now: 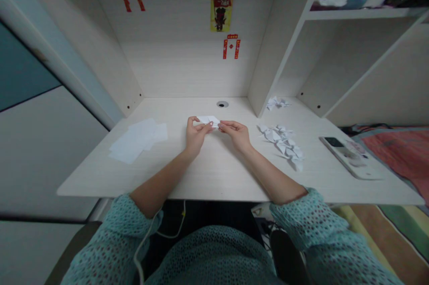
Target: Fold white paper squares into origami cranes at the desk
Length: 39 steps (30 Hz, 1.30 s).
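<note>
Pinching a small white folded paper piece [208, 120] with fingertips of left hand [196, 134] and right hand [236, 133], mid-desk on a pale wood-grain desk [214, 173] in a shelved alcove; flanked by loose white paper sheets [137, 140] left, small folded white paper figures [284, 141] right; bare toward the near edge; folds too small to make out.
</note>
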Available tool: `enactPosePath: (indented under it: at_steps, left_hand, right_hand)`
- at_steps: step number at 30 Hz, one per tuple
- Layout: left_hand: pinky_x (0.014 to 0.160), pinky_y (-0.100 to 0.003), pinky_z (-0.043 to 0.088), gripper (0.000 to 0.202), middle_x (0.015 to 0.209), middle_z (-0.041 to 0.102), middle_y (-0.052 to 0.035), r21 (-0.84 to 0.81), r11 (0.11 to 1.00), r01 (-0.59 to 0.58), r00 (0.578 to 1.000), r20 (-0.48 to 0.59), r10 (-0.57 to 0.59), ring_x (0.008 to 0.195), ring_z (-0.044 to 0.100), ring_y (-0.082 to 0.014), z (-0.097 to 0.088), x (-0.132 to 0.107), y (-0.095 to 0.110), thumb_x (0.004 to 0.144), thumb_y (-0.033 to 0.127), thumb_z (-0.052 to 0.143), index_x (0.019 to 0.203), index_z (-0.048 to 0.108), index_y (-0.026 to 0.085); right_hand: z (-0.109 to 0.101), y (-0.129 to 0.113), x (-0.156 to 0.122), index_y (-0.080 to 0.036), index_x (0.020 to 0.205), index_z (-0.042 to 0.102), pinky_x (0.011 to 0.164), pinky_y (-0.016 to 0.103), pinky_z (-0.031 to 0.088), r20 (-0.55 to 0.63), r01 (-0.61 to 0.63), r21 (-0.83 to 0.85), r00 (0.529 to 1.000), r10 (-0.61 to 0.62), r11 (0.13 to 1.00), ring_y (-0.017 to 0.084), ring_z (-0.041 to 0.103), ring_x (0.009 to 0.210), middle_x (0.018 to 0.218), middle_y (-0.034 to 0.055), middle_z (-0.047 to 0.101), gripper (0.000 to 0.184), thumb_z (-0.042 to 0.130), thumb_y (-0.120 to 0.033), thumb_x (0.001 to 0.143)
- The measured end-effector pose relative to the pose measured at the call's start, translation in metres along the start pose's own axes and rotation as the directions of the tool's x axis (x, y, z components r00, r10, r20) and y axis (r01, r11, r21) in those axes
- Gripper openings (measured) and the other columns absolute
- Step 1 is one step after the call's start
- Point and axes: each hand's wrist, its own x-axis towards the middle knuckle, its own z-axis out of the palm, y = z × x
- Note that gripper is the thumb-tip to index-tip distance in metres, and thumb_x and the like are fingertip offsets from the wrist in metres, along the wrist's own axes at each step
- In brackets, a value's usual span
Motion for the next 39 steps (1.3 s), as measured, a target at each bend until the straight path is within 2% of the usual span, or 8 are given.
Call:
enactPosePath:
  at_steps: [6,11,14,19,26,31,35,39]
  left_hand:
    - [0.068,-0.032,0.053,0.051,0.066,0.066,0.0038,0.003,1.000,0.009,1.000,-0.009,-0.009,0.061,0.067,-0.0160,-0.001,0.001,0.000,0.067,0.037,0.070,0.088,0.025,0.024]
    - [0.068,-0.031,0.053,0.046,0.065,0.065,0.0051,0.021,0.999,-0.047,0.998,0.031,0.046,0.062,0.066,-0.0149,-0.002,-0.001,0.002,0.070,0.036,0.067,0.087,0.026,0.025]
    - [0.068,-0.030,0.053,0.037,0.065,0.063,0.0044,0.111,0.987,-0.113,0.993,0.059,0.107,0.064,0.066,-0.0147,-0.003,-0.004,0.004,0.073,0.036,0.064,0.087,0.032,0.024]
    - [0.063,-0.024,0.049,0.025,0.070,0.064,0.0009,0.261,0.944,-0.201,0.979,0.068,0.190,0.069,0.065,-0.0149,-0.006,-0.006,0.003,0.078,0.037,0.060,0.085,0.040,0.023]
    - [0.050,-0.016,0.039,0.018,0.065,0.061,0.0033,0.453,0.869,-0.199,0.980,0.071,0.188,0.064,0.061,-0.0122,-0.003,-0.013,0.009,0.076,0.035,0.061,0.077,0.049,0.022]
    - [0.051,-0.017,0.039,0.022,0.057,0.053,0.0062,0.380,0.909,-0.173,0.984,0.027,0.176,0.055,0.056,-0.0100,-0.001,-0.012,0.005,0.074,0.036,0.064,0.074,0.047,0.021]
    - [0.054,-0.018,0.041,0.024,0.061,0.056,0.0048,0.309,0.933,-0.182,0.983,0.041,0.178,0.056,0.058,-0.0104,-0.003,-0.006,0.001,0.074,0.036,0.063,0.077,0.043,0.021]
    - [0.050,-0.017,0.038,0.029,0.063,0.061,0.0035,0.234,0.956,-0.177,0.983,0.004,0.181,0.056,0.059,-0.0108,-0.007,-0.002,-0.001,0.074,0.036,0.064,0.080,0.040,0.022]
  right_hand:
    - [0.000,0.000,0.000,-0.016,0.081,0.071,0.073,0.031,0.051,-0.020,-0.034,-0.003,0.999,0.034,0.999,0.014,0.063,0.065,0.071,0.0046,0.071,0.037,0.079,-0.040,0.054]
    - [0.001,0.006,0.000,-0.017,0.079,0.070,0.073,0.029,0.051,-0.025,-0.074,0.059,0.997,0.076,0.995,0.014,0.063,0.066,0.072,0.0036,0.071,0.034,0.079,-0.037,0.053]
    - [0.004,0.008,-0.003,-0.018,0.084,0.070,0.073,0.030,0.051,-0.033,-0.108,0.098,0.993,0.112,0.989,0.013,0.062,0.065,0.073,0.0028,0.070,0.038,0.079,-0.038,0.053]
    - [0.010,0.004,-0.010,-0.019,0.106,0.063,0.075,0.030,0.050,0.039,-0.111,0.119,0.994,0.107,0.987,0.012,0.063,0.066,0.072,0.0004,0.069,0.053,0.074,-0.041,0.060]
    - [0.013,0.004,-0.013,-0.019,0.098,0.065,0.072,0.029,0.049,-0.015,-0.069,0.053,0.997,0.070,0.996,0.012,0.061,0.063,0.065,-0.0016,0.067,0.051,0.079,-0.038,0.052]
    - [0.012,0.010,-0.010,-0.019,0.089,0.066,0.071,0.029,0.050,-0.022,-0.115,0.109,0.993,0.118,0.987,0.012,0.061,0.060,0.058,-0.0036,0.064,0.047,0.082,-0.036,0.048]
    - [0.011,0.012,-0.008,-0.019,0.089,0.067,0.075,0.030,0.051,0.025,-0.159,0.155,0.987,0.157,0.975,0.014,0.065,0.066,0.072,0.0008,0.071,0.043,0.081,-0.033,0.051]
    - [0.009,0.012,-0.006,-0.018,0.091,0.069,0.080,0.031,0.052,0.109,-0.209,0.161,0.975,0.193,0.965,0.015,0.067,0.074,0.086,0.0053,0.072,0.039,0.079,-0.032,0.055]
